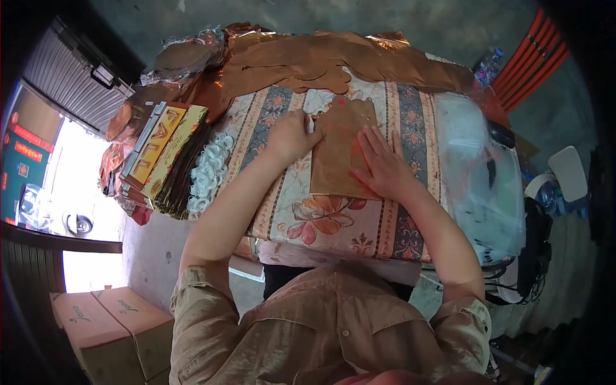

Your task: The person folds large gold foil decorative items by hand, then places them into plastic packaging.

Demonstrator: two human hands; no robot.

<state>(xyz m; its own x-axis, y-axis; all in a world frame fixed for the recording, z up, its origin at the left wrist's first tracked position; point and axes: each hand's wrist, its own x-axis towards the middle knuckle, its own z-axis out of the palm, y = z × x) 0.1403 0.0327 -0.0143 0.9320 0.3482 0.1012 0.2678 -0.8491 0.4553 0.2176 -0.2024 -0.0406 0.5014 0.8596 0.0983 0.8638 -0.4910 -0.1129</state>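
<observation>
A copper-brown foil piece (333, 154) with a scalloped top edge and small eyelet-like dots near its upper corners lies on the flowered tablecloth in front of me. My left hand (292, 136) is at its upper left edge, fingers curled together and the thumb on the foil. What the fingertips pinch is partly hidden. Flat on the right side of the foil rests my right hand (385, 165), fingers stretched out. A small red mark shows at the top of the foil.
Stacked packets printed "FALL" (159, 144) and a bundle of white cord (210, 165) lie on the left. More brown foil sheets (308, 58) spread along the far edge. Clear plastic bags (478, 173) cover the right side. Cartons (112, 321) stand on the floor.
</observation>
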